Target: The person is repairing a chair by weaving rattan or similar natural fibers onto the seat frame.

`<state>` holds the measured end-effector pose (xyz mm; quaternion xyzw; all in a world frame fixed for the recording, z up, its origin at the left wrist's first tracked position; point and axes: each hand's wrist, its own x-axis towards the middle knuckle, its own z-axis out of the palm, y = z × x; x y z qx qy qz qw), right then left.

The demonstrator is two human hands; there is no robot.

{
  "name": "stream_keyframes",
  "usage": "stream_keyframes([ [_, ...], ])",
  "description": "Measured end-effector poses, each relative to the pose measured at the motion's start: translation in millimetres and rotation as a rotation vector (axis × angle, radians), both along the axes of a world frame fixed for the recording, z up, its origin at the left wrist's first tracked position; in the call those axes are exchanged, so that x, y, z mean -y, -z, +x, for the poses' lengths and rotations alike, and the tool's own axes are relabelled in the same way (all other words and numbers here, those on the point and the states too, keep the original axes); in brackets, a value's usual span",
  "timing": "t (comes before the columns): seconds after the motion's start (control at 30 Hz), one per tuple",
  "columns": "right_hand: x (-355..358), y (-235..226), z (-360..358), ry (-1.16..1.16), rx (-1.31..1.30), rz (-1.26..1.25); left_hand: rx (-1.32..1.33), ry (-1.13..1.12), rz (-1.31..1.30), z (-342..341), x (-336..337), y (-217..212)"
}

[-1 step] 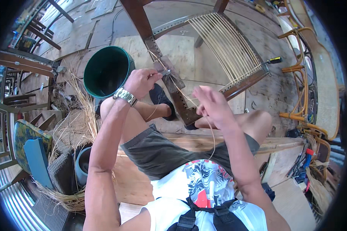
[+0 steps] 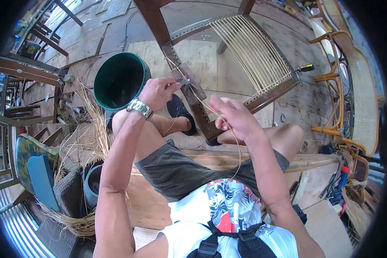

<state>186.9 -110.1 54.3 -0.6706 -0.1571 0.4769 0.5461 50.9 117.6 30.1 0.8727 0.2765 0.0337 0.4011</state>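
In the head view, your left hand [image 2: 161,91], with a metal-banded wristwatch [image 2: 140,108] behind it, pinches a small metal piece [image 2: 186,81] narrowly between thumb and fingers, over a reddish-brown block [image 2: 198,91] on the near side rail of the dark wooden chair frame [image 2: 201,116]. That frame lies tilted in front of you, its near corner between your lower legs, its rails drilled with rows of holes.

Your right hand [image 2: 235,117] is raised near that corner, palm partly turned in and fingers bent. A thin cane strand [image 2: 238,150] runs from the metal piece past your right fingertips, then curves down toward your lap; whether those fingers pinch it, you cannot tell from here.

Parallel cane strands [image 2: 249,49] already span the far part of the frame. A yellow-and-black screwdriver [image 2: 306,67] sticks out at its right corner. The dark green bucket [image 2: 102,84] stands just beyond your left wrist, and loose cane [image 2: 99,135] lies to your left.
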Motion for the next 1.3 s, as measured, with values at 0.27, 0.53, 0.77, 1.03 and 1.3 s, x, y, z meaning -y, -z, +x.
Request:
stream_keyframes([
  [0.27, -26, 26, -8, -0.109, -0.117, -0.141, -0.049, 0.001, -0.019, -1, -1, -1],
  [0.53, -21, 41, -3, -0.227, 0.045, -0.077, -0.022, -0.008, -0.013, -1, -1, 4],
  [0.77, 94, 20, -38, -0.55, 0.375, -0.229, -0.011, 0.006, -0.022, -2, -5, 8],
  [1.03, 48, -13, -21, -0.248, 0.727, -0.048, -0.039, 0.002, -0.047, -1, -2, 2],
  [1.3, -36, 39, -19, -0.08, -0.033, -0.193, -0.061, 0.005, -0.046, 0, 0, -3],
])
